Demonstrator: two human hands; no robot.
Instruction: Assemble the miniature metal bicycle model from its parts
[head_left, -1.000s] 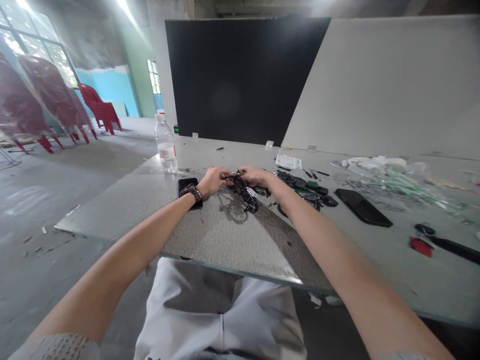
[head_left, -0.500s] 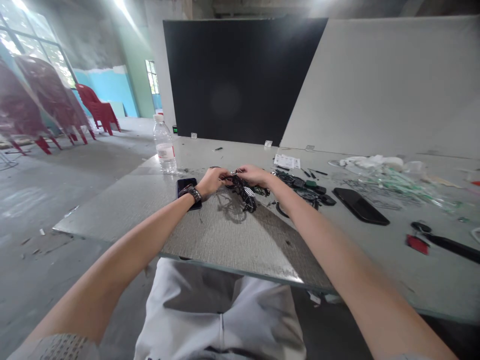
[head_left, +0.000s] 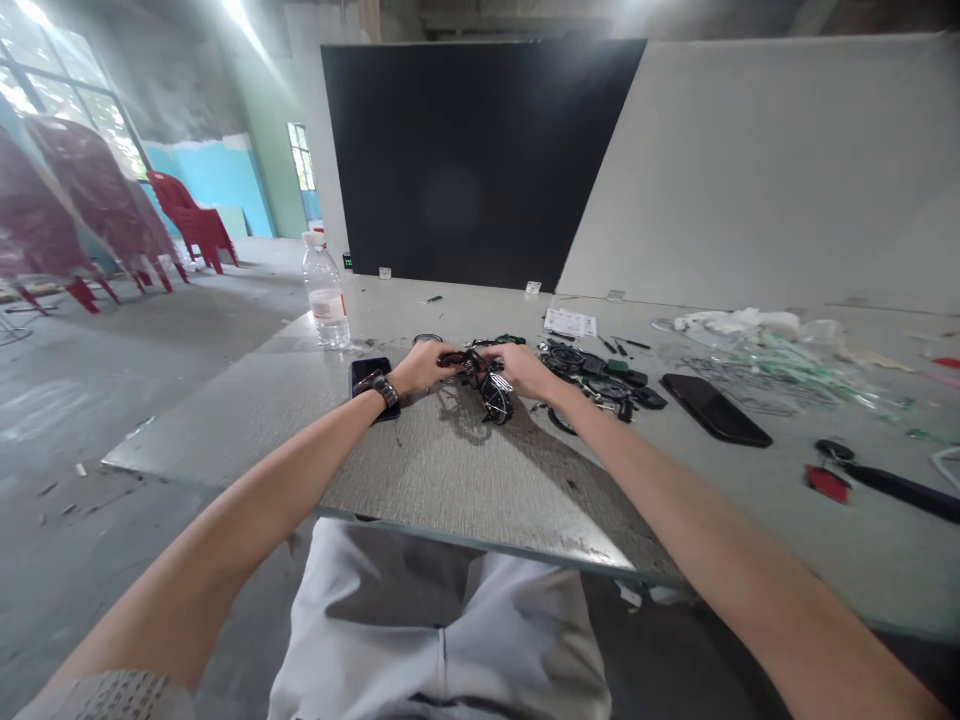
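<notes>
A small black model bicycle (head_left: 495, 402) with a silver rack over one wheel is held between my two hands, just above the table (head_left: 390, 470). My left hand (head_left: 422, 368) is closed on its left end, near a dark part by the fingertips. My right hand (head_left: 521, 366) grips it from the far right side, the fingers partly hidden behind the frame. Its wheel points toward me. A dark phone (head_left: 367, 374) lies under my left wrist, which wears a watch (head_left: 382, 387).
Right of my hands lies a pile of black model parts (head_left: 592, 375). Beyond are a printed paper sheet (head_left: 571, 322), a black phone (head_left: 714, 409), clear plastic bags (head_left: 810, 350) and a black-handled tool (head_left: 900, 490). A water bottle (head_left: 325, 295) stands at the left.
My right hand has shifted slightly right and down along the bicycle. The bicycle has turned a little, showing more of its frame. The view has moved slightly.
</notes>
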